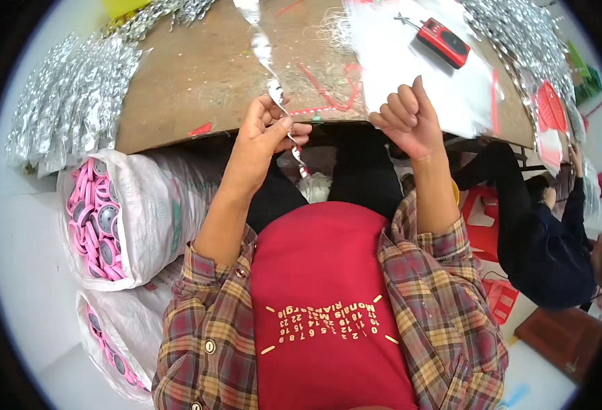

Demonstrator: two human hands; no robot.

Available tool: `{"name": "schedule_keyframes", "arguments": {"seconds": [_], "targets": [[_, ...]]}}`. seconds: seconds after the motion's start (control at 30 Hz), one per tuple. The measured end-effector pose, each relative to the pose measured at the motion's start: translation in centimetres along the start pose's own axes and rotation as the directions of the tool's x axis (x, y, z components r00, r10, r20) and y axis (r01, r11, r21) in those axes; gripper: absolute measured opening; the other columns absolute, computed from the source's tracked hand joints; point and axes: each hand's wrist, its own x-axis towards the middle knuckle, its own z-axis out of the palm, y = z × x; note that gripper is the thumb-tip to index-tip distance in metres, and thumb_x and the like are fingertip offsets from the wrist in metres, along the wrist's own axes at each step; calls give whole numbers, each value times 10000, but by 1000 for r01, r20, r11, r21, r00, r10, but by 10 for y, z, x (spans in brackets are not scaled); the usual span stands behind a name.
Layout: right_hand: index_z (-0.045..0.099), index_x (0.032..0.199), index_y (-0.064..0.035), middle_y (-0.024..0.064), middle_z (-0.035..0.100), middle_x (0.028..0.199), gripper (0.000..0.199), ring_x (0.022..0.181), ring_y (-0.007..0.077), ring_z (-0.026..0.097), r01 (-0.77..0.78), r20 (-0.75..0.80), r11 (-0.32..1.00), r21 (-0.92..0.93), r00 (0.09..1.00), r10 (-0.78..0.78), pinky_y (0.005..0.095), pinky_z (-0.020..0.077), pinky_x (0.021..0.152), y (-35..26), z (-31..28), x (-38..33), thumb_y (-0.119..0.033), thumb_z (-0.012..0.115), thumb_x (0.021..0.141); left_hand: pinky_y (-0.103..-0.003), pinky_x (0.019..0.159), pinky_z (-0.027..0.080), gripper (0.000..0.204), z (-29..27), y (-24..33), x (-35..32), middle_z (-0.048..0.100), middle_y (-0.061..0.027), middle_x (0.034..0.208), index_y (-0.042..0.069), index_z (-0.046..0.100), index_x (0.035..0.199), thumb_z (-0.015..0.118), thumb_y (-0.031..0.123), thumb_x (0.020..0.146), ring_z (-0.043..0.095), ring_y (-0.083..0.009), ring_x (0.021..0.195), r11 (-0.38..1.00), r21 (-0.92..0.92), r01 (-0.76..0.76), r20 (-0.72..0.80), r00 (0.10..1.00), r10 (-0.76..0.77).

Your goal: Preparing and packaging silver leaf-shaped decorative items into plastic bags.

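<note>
A twisted silver-white foil strip [262, 49] runs from the far edge of the view down over the table's near edge. My left hand [258, 137] is closed on it, pinching it between thumb and fingers. Its lower end, with red bits, dangles below that hand above my lap. My right hand [410, 121] is raised by the table edge, to the right of the strip. Its fingers are curled in and its thumb points up; nothing shows in it. Beneath both hands is the brown wooden table [191, 75].
Silver tinsel heaps [75, 96] cover the table's left end, with more tinsel [519, 37] at far right. A red radio [444, 42] lies on white plastic sheets [410, 68]. White sacks [171, 198] of pink-and-grey round parts [96, 219] stand at left. Another person [547, 239] sits at right.
</note>
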Motion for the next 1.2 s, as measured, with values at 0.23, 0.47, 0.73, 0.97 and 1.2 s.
{"name": "schedule_keyframes", "arguments": {"seconds": [0.23, 0.47, 0.73, 0.97, 1.2], "targets": [[359, 585, -156, -61, 287, 470, 530, 440, 85, 236, -68, -6, 998, -8, 998, 68, 259, 289, 583, 6, -2, -10, -415, 247, 1034, -207, 607, 390, 427, 40, 8, 10, 503, -48, 906, 6, 422, 1256, 556, 62, 855, 485, -74, 708, 985, 113, -131, 178, 978, 110], [392, 608, -155, -56, 301, 490, 528, 447, 79, 241, -173, 131, 984, -44, 975, 177, 254, 337, 622, -4, 10, -31, -425, 234, 1034, -191, 533, 353, 287, 71, -5, 45, 575, 34, 767, 19, 623, 1078, 639, 141, 818, 459, -35, 619, 939, 343, -38, 456, 880, -131], [448, 667, -148, -63, 366, 532, 505, 469, 70, 271, -108, 168, 991, -74, 979, 119, 251, 303, 625, -11, 10, -52, -418, 234, 1036, -186, 480, 314, 171, 27, -1, 48, 627, -8, 734, 61, 630, 967, 632, 188, 853, 408, -14, 539, 982, 189, 8, 355, 932, -76], [551, 782, -75, -20, 458, 607, 305, 544, 86, 370, -210, -319, 510, -834, 938, -136, 238, 329, 582, -10, 42, -15, -324, 516, 955, -186, 535, 329, 327, -34, -8, 28, 592, -7, 802, 27, 572, 1149, 615, 175, 862, 421, -33, 603, 972, 196, -126, 58, 991, 117], [603, 1111, -111, 108, 586, 872, 315, 667, 225, 573, -256, -51, -536, -804, 929, -366, 326, 471, 652, 30, 25, 24, -240, 668, 831, -183, 556, 329, 403, -77, 1, 16, 536, 17, 785, 10, 525, 1252, 580, 131, 872, 420, -33, 635, 982, 186, -33, 40, 999, 26]]}}
